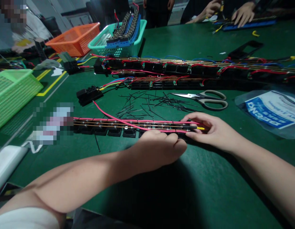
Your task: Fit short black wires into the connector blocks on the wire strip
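A long black strip [115, 128] of square modules, with brass rods and a red wire [106, 113] along its top, lies across the table in front of me. My left hand [161, 146] is closed at its near edge toward the right end; whatever its curled fingers hold is hidden. At that right end, my right hand [212, 130] has thumb and fingers on either side of the strip, around a black sleeve and a yellow wire tip [201, 128]. Thin black cable ties [165, 101] lie scattered behind the strip, and one lies in front of it.
Scissors [202, 97] lie beyond my right hand, beside a labelled plastic bag [271, 111]. Wired strips [185, 68] and a black connector [89, 94] lie behind. Green [14, 95], orange [73, 38] and teal [97, 46] baskets stand left and back. A co-worker's hands [244, 14] work opposite.
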